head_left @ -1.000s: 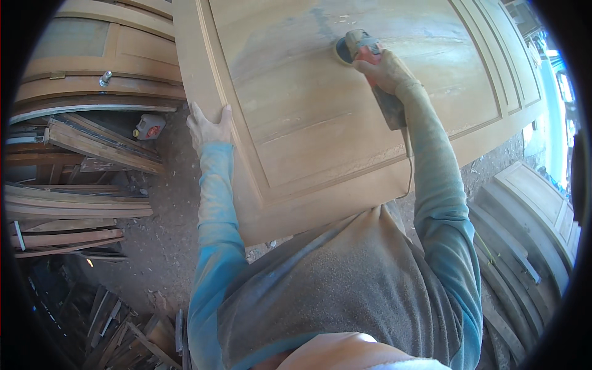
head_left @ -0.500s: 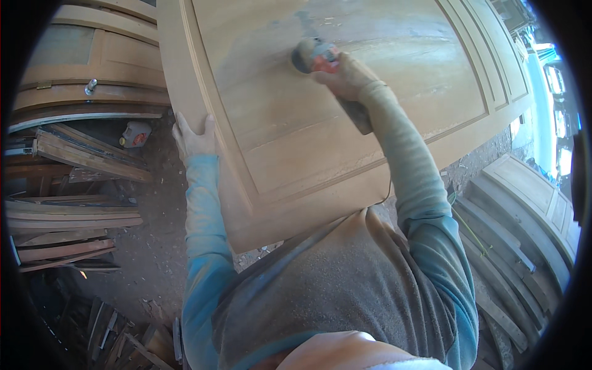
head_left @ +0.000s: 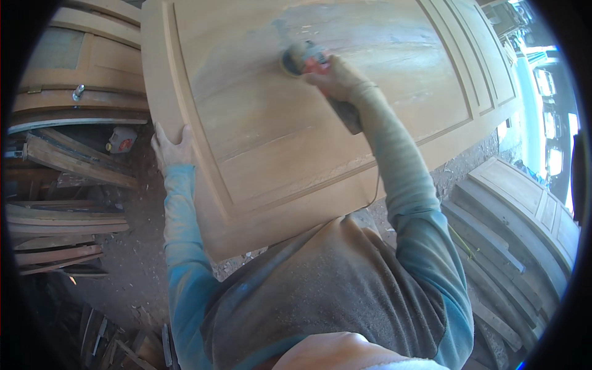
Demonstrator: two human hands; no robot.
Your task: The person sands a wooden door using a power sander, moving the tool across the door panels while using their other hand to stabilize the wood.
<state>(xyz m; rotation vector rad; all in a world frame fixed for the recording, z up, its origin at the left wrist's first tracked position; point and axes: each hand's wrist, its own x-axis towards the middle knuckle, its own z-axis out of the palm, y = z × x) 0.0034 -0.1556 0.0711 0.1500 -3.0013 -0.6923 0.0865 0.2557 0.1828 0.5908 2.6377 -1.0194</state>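
A large panelled wooden door point(head_left: 259, 179) lies flat in front of me, its raised mouldings framing a wide panel with grey, worn patches. My right hand point(head_left: 339, 80) is wrapped around the body of an angle grinder point(head_left: 314, 58) with red and grey parts. The grinder's round disc point(head_left: 288, 63) rests at the panel's surface, near a grey patch; its exact contact is blurred. At the door's left edge, my left hand point(head_left: 172, 148) holds on, thumb over the top face and fingers along the outer side. A thin cord point(head_left: 377, 185) hangs over the near edge.
Stacked wooden doors and frames point(head_left: 105, 65) stand at the left, with loose boards point(head_left: 80, 160) below. A whitish plastic jug point(head_left: 121, 140) sits among them. More panels and planks point(head_left: 505, 216) lean at the right. Debris dots the floor point(head_left: 139, 259).
The grinder has shifted slightly leftward with my right hand. My left hand keeps its place on the door edge. The whole view has slid a little, moving the door left in the picture.
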